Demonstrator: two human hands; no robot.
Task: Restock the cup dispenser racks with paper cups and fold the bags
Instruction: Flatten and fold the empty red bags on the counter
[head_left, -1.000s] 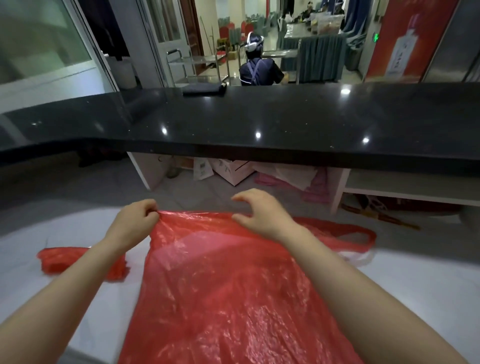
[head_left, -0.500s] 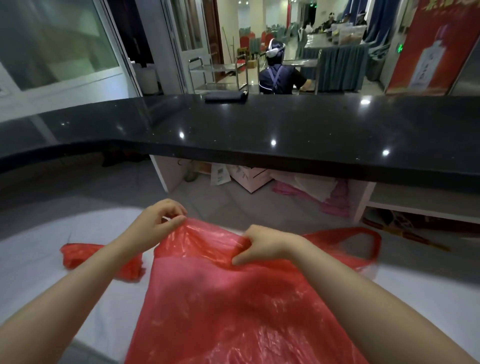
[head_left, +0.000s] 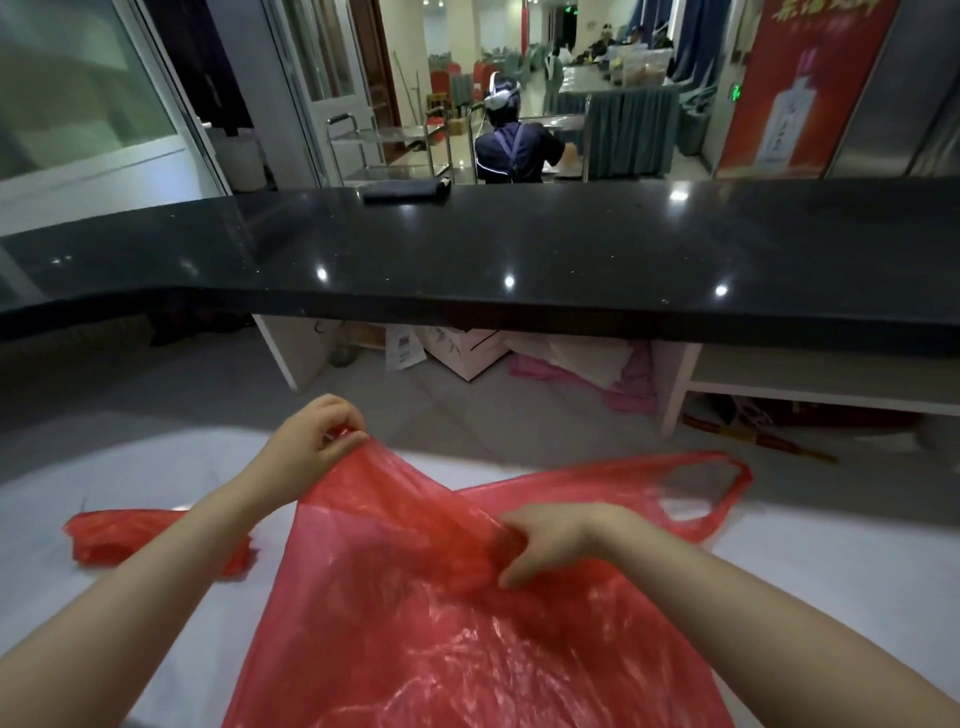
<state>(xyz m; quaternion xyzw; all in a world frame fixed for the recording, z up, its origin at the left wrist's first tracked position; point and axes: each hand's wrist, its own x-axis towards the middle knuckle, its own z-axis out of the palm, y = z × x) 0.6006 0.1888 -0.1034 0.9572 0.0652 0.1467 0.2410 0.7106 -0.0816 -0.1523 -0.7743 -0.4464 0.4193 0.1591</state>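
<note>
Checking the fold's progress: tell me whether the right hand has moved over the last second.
Yes. The right hand has drawn back toward the person, away from the black counter, pulling the red bag edge with it.

Nearest, on the white flat worktop (head_left: 104, 467): large red thin plastic bag (head_left: 467, 649), spread out, handle loop to the far right. At its far left corner, left hand (head_left: 317, 436), pinching the edge; on its middle, right hand (head_left: 550, 545), gripping a fold. Left of it, apart: small crumpled red plastic bag (head_left: 130, 535). Behind, higher: long black polished stone counter (head_left: 519, 244), with dark folded cloth (head_left: 405, 189) on its far edge. Under the counter, on the floor: pale cardboard box (head_left: 462, 348).
</note>
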